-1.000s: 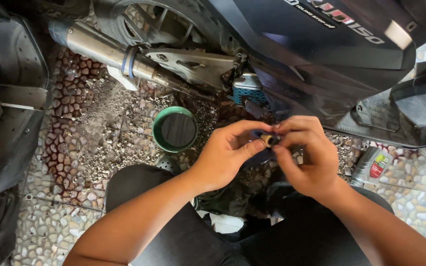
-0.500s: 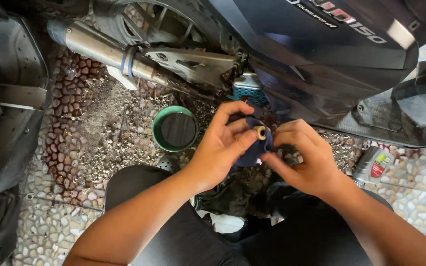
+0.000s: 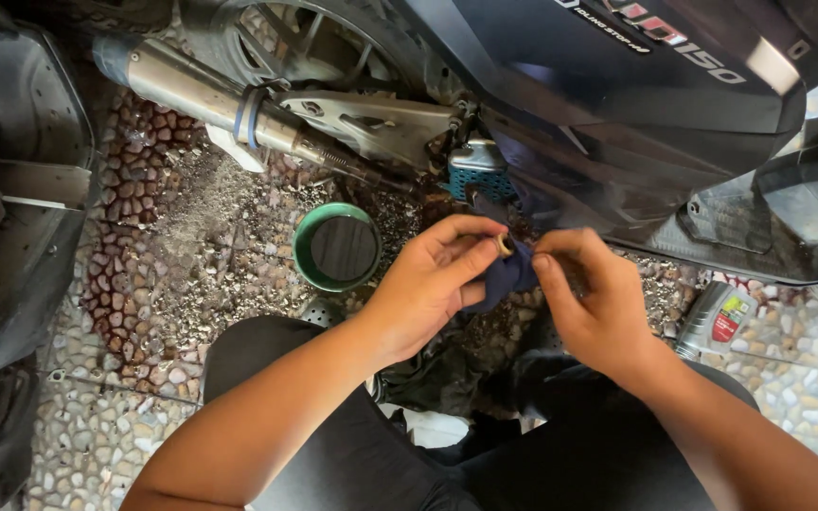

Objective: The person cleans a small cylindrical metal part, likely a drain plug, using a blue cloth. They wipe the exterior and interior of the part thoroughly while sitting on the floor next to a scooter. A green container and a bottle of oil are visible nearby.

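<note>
**Small brass-coloured part in my fingers, rag underneath**

Biggest thing first: the dark scooter (image 3: 617, 123) fills the top of my view, its body panels over me, rear wheel (image 3: 267, 38) and silver exhaust pipe (image 3: 201, 99) off to the upper left. Under it all, the pebbled floor (image 3: 97, 435), stained dark and gritty beneath the engine. I'm crouched here, knees in black trousers at the bottom.

On the floor just left of my hands sits a green-rimmed round pan (image 3: 336, 248) with dark liquid in it. Over on the right, near my right forearm, a grey oil bottle (image 3: 717, 317) lies on the pebbles.

Now the hands. My left hand (image 3: 428, 284) has its grip clamped on a dark blue rag (image 3: 508, 273) and, at the fingertips, a small brass-coloured ring-shaped part (image 3: 505, 245), held up in the air above the floor. My right hand (image 3: 598, 303) is close beside it, finger and thumb pinched together just right of the part; I can't tell whether they touch it.

The risk, as I judge it: the part is tiny and likely oily, so a slip could drop it into the grit or the pan, where it'd be hard to find.
</note>
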